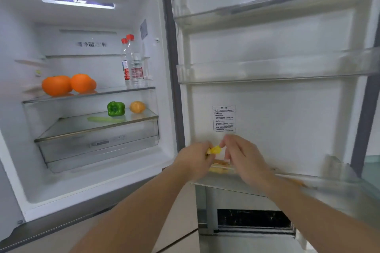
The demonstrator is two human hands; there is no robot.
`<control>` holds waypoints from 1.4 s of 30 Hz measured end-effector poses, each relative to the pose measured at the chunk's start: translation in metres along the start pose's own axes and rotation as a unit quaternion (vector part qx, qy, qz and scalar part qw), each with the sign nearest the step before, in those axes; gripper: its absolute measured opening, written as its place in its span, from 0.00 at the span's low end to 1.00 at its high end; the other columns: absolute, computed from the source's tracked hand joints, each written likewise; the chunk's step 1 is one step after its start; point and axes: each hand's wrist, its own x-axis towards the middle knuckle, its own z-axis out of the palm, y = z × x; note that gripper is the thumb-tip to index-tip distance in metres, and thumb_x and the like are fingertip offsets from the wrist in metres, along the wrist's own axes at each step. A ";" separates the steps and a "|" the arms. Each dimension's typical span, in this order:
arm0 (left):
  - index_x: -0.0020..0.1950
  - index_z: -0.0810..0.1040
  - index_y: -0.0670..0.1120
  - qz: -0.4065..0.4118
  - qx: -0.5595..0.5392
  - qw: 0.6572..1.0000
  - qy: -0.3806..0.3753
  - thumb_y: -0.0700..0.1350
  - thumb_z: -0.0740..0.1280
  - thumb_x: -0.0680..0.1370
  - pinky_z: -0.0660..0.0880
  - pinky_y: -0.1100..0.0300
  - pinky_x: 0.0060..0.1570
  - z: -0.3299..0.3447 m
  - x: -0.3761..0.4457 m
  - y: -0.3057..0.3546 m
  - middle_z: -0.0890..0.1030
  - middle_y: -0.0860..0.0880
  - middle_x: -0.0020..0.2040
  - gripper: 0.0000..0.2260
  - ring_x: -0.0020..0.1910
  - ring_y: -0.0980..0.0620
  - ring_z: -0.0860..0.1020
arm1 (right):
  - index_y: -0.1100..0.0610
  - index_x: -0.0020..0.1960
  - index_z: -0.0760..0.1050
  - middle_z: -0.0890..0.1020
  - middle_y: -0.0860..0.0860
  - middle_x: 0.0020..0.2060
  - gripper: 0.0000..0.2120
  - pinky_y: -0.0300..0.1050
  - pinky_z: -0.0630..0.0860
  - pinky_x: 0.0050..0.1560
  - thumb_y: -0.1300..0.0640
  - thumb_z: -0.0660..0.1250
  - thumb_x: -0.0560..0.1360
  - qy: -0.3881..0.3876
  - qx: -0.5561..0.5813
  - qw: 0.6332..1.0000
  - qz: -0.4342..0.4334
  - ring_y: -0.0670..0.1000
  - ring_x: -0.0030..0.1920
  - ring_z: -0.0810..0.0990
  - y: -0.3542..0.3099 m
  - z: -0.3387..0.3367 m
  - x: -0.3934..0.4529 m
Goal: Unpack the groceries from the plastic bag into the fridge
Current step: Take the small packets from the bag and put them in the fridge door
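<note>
- An open fridge filled the left of the frame, its lit white interior facing the camera, and its door stood swung wide across the right half.
- On the upper glass shelf sat the oranges at left and two red-capped bottles at right; the shelf below held a green pepper and a yellowish round fruit near it.
- Low in the centre, in front of the lowest door rack, the left hand and right hand met, fingers curled, both apparently pinching a small yellow item between them.
- The step looked like placing this piece in the door rack: it would be best lowered past the clear front lip and released only once it rested on the rack floor, one hand steadying it.
- Motion blur smeared both hands, so the exact finger grip on the yellow item was uncertain, and what the item was could not be told.
- Something orange-yellow lay in the rack under the hands, mostly hidden.
- The plastic bag was not in view; the door's right edge was cut off.
</note>
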 end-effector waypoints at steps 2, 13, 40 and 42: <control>0.54 0.74 0.48 -0.009 0.000 0.999 -0.041 0.49 0.59 0.80 0.75 0.51 0.47 0.010 0.021 0.001 0.76 0.51 0.43 0.08 0.44 0.47 0.76 | 0.52 0.44 0.76 0.76 0.47 0.32 0.17 0.41 0.70 0.37 0.46 0.53 0.82 0.023 -0.018 0.999 0.018 0.44 0.32 0.72 0.012 -0.007 0.018; 0.63 0.79 0.48 -0.022 -0.119 0.968 -0.221 0.50 0.66 0.78 0.74 0.59 0.52 0.038 0.075 -0.022 0.80 0.49 0.56 0.15 0.49 0.52 0.76 | 0.53 0.50 0.66 0.77 0.52 0.38 0.12 0.45 0.71 0.36 0.49 0.65 0.74 -0.054 -0.202 0.965 0.162 0.50 0.32 0.73 0.075 0.000 0.069; 0.47 0.78 0.51 -0.043 -0.247 0.968 -0.020 0.46 0.77 0.70 0.73 0.65 0.36 0.043 0.064 -0.029 0.79 0.54 0.41 0.10 0.35 0.59 0.76 | 0.57 0.49 0.74 0.74 0.48 0.37 0.06 0.40 0.67 0.36 0.61 0.65 0.72 -0.117 -0.165 0.965 0.166 0.47 0.36 0.72 0.084 0.005 0.069; 0.45 0.79 0.51 -0.043 -0.251 0.967 -0.024 0.45 0.77 0.69 0.76 0.61 0.40 0.042 0.065 -0.029 0.81 0.51 0.43 0.10 0.37 0.57 0.77 | 0.59 0.49 0.76 0.77 0.50 0.36 0.07 0.41 0.69 0.36 0.63 0.65 0.71 -0.135 -0.139 0.966 0.168 0.48 0.35 0.73 0.083 0.006 0.068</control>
